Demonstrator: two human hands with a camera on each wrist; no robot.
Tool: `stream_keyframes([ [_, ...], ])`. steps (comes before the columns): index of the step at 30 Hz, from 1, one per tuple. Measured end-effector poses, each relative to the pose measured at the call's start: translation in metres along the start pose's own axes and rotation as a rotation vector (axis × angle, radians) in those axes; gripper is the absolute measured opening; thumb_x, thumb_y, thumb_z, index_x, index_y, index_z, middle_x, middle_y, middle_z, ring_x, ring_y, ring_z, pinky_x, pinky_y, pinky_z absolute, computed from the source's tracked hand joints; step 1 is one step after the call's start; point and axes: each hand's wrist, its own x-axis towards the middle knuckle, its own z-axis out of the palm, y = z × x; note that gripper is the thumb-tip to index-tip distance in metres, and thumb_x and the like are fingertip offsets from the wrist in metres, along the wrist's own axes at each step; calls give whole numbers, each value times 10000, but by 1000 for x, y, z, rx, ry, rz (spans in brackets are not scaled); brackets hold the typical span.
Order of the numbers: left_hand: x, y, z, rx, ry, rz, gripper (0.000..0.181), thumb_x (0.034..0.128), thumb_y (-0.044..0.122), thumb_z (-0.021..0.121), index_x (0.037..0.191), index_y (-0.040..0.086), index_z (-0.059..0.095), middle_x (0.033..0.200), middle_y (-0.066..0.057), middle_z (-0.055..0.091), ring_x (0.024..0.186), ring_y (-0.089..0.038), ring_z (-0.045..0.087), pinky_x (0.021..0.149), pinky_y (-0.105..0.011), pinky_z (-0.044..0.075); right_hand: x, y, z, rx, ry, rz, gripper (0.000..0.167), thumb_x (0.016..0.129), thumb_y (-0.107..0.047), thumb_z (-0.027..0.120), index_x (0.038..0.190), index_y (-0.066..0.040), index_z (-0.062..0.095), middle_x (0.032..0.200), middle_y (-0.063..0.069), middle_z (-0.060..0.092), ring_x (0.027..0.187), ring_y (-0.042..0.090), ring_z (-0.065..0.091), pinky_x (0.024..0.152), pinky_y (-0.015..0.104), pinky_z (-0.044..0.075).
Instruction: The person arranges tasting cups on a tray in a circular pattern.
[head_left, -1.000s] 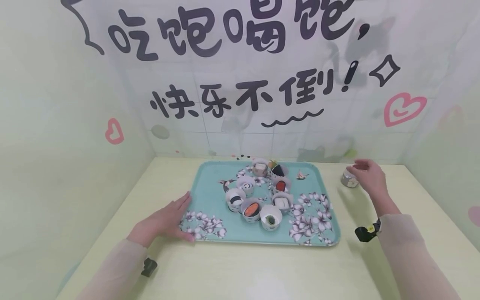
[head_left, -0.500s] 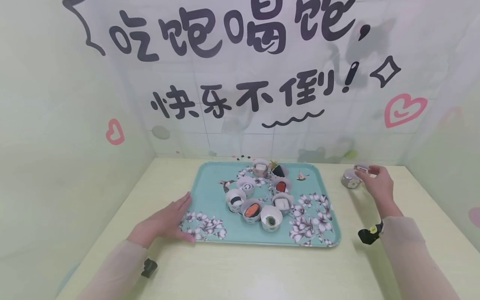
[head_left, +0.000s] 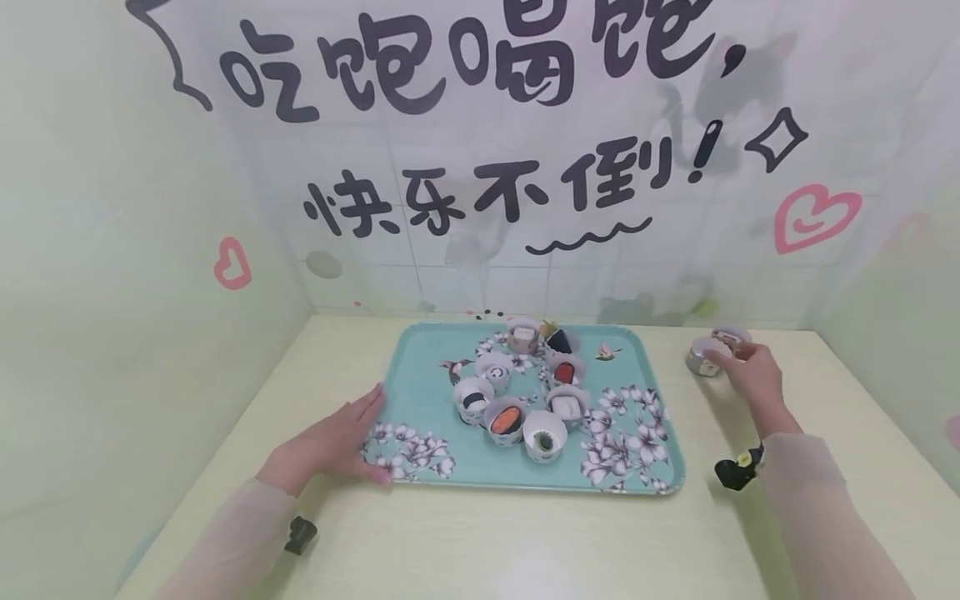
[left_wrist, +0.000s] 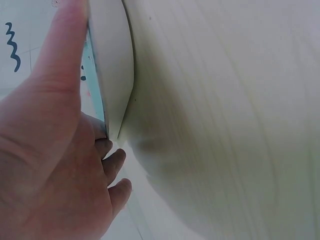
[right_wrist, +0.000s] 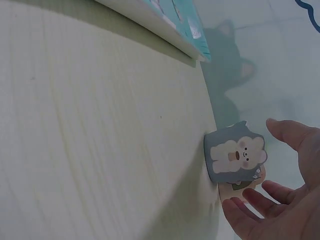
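My left hand [head_left: 337,442] rests against the near left corner of a turquoise flowered tray [head_left: 420,350], fingers along its left edge and thumb on its front edge. In the left wrist view the tray's pale outer side [left_wrist: 112,60] runs past the thumb. My right hand [head_left: 756,383] is beside a small paper cup [head_left: 703,357] at the back right of the table. A second cup [head_left: 731,335] stands just behind it with something reddish-brown inside. In the right wrist view spread fingers surround a grey-blue cup [right_wrist: 235,155] with a bear print; contact cannot be told.
Several small paper cups form a ring on the tray, holding sushi-shaped pieces such as an orange one [head_left: 506,420] and a black-banded white one [head_left: 474,401]. A printed curtain wall [head_left: 480,283] borders the table's [head_left: 480,542] back edge.
My right hand has moved slightly right and down from over the front cup. The second cup, earlier at its fingers, now shows behind the front one. My left hand and the tray stay put.
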Motion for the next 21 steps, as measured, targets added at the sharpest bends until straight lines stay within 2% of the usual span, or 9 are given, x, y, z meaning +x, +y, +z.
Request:
stream_keyframes([
  [7,-1,0,0,-9,-9,-17,1370,652,702,781,1546,-110,134,1650,-280,75,1485,-507,208,1201,-619,274,8,6,6,-18,-22,-33,850,979,-479,535,1466,168,278,1442,370,356,1220,452,424,997,527,435],
  [16,0,2,-4,-18,-21,-29,1371,649,695,789,1547,-108,135,1654,-272,75,1485,-510,206,1197,-617,284,16,6,10,-32,-39,-80,825,971,-405,589,1464,182,284,1450,405,370,1253,486,436,1030,554,431],
  [21,-2,3,-4,-15,-28,-39,1371,645,694,792,1550,-100,138,1656,-266,79,1483,-509,216,1192,-614,299,18,6,14,-50,-32,-105,793,962,-375,624,1487,129,307,1452,407,383,1269,490,434,1004,553,443],
])
